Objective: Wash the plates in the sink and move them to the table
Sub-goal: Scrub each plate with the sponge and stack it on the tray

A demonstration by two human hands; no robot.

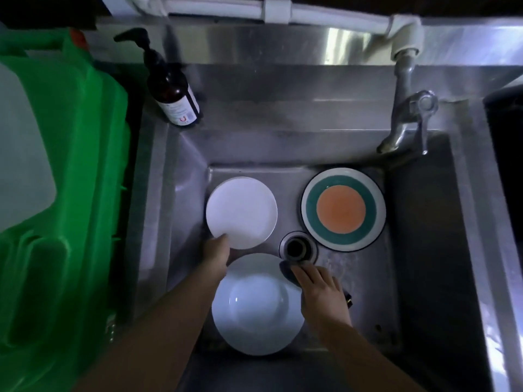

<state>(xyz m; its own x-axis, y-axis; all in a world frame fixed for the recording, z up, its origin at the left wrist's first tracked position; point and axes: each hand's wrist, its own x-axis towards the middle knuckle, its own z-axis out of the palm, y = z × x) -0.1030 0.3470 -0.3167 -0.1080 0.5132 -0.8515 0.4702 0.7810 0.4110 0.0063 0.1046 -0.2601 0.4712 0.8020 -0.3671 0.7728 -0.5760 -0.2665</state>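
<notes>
Three plates lie in the steel sink (418,250). A deep white plate (254,304) is nearest me. My left hand (216,254) grips its far left rim, thumb on top. My right hand (317,287) presses a dark sponge (285,271) onto its right rim. A flat white plate (241,212) lies behind it at the left. At the back right lies a plate (343,209) with an orange centre and a teal ring. The drain (297,247) sits between the plates.
A tap (407,123) hangs over the sink's back right, shut off; water glistens on the floor right of the drain. A dark pump bottle (172,89) stands at the back left corner. A green plastic rack (62,193) fills the left side.
</notes>
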